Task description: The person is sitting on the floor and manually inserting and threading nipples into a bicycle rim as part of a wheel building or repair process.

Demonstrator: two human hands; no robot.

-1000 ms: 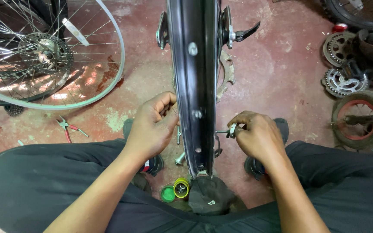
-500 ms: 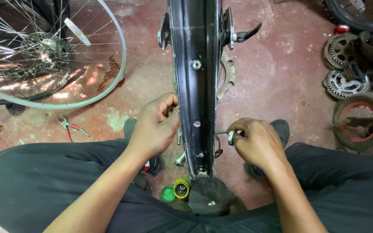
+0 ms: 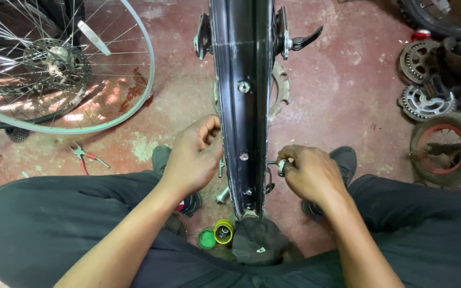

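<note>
The red floor [image 3: 348,90] carries everything. Largest on it is the black rim [image 3: 241,101], standing edge-up in the middle between the person's knees and running from the top edge down to a dark cloth [image 3: 257,242] at the bottom edge. Toward the top left corner a spoked wheel [image 3: 54,64] lies flat, and along the right edge sits a heap of sprockets [image 3: 422,80] with a small red wheel [image 3: 446,149] below them. Red pliers [image 3: 84,157] lie near the left edge, under the spoked wheel. A green cap [image 3: 207,239] and a yellow cup [image 3: 223,231] rest just beside the cloth, at the rim's foot. The left hand [image 3: 196,157] is curled shut against the rim's left wall, fingers pinched on something I cannot make out, likely a spoke or its nipple. The right hand [image 3: 310,173] is closed around a small metal tool [image 3: 281,166] whose tip points into the rim's right wall. Against half a second ago, the left hand sits slightly lower on the rim and the right hand has rolled, so the tool shows more side-on; the rim itself looks unmoved. I judge that roll to be a turn of the tool, so the fastening at this spot is being tightened bit by bit rather than finished.
</note>
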